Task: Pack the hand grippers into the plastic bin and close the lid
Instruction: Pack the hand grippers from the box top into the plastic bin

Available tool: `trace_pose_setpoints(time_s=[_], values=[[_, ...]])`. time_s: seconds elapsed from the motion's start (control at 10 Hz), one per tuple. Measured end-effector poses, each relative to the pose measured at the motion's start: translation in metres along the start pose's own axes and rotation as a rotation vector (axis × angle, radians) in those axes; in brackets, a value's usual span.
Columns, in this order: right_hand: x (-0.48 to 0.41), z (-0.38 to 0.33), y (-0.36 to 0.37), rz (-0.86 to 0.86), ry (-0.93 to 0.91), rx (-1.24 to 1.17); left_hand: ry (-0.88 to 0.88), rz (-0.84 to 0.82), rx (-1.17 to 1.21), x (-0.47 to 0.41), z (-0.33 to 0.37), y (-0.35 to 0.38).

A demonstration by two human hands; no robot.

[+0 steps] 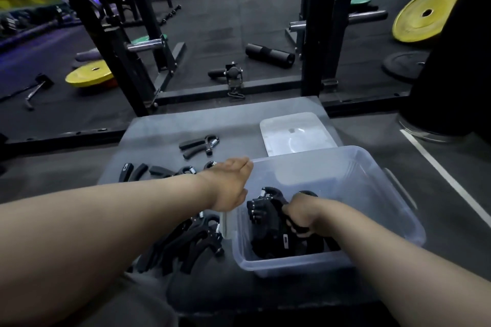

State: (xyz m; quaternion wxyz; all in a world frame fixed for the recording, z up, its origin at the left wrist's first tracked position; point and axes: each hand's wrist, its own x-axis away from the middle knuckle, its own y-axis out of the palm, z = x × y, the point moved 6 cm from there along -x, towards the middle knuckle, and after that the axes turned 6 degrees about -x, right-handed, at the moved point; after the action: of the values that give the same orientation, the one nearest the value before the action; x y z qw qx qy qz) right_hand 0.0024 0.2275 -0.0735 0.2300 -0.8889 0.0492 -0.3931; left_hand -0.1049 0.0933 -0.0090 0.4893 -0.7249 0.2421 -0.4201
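The right hand (299,216) is down inside the clear plastic bin (372,194), fingers clenched round one of the black hand grippers (265,218) piled there. The left hand (229,186) sits at the bin's left wall; I cannot tell how its fingers lie. Loose grippers (196,241) lie on the worktop (159,127) left of the bin, and the white lid (295,133) lies flat behind it.

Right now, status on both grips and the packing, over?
Left grip open by plastic bin left rim. Right grip holds a hand gripper inside bin. Several loose grippers on table; lid off, behind bin.
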Motion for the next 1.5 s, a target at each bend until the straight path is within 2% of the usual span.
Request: trace_pose_setpoints(time_s=[0.1, 0.2, 0.3, 0.4, 0.8, 1.1, 1.3, 1.5], values=[[0.000, -0.009, 0.018, -0.017, 0.013, 0.055, 0.004, 0.001, -0.002, 0.000, 0.000, 0.000], [0.004, -0.019, 0.027, -0.014, -0.060, 0.442, 0.002, -0.006, -0.003, 0.001, 0.001, -0.001], [0.007, -0.013, 0.019, 0.066, -0.064, 0.312, 0.004, -0.005, -0.008, 0.001, 0.003, -0.003], [0.005, -0.007, 0.016, 0.126, -0.080, 0.285, -0.001, -0.013, -0.008, 0.001, 0.005, -0.004], [0.003, -0.006, 0.015, 0.218, -0.192, 0.396, -0.018, -0.048, -0.017, 0.005, 0.008, -0.005], [-0.011, 0.001, 0.024, 0.102, -0.176, 0.318, -0.026, -0.043, -0.007, 0.007, 0.011, -0.008], [-0.016, 0.005, 0.031, 0.086, -0.135, 0.429, -0.030, -0.048, -0.001, 0.008, 0.010, -0.009], [-0.026, 0.012, 0.038, 0.045, -0.170, 0.542, -0.040, -0.056, 0.005, 0.007, 0.010, -0.007]])
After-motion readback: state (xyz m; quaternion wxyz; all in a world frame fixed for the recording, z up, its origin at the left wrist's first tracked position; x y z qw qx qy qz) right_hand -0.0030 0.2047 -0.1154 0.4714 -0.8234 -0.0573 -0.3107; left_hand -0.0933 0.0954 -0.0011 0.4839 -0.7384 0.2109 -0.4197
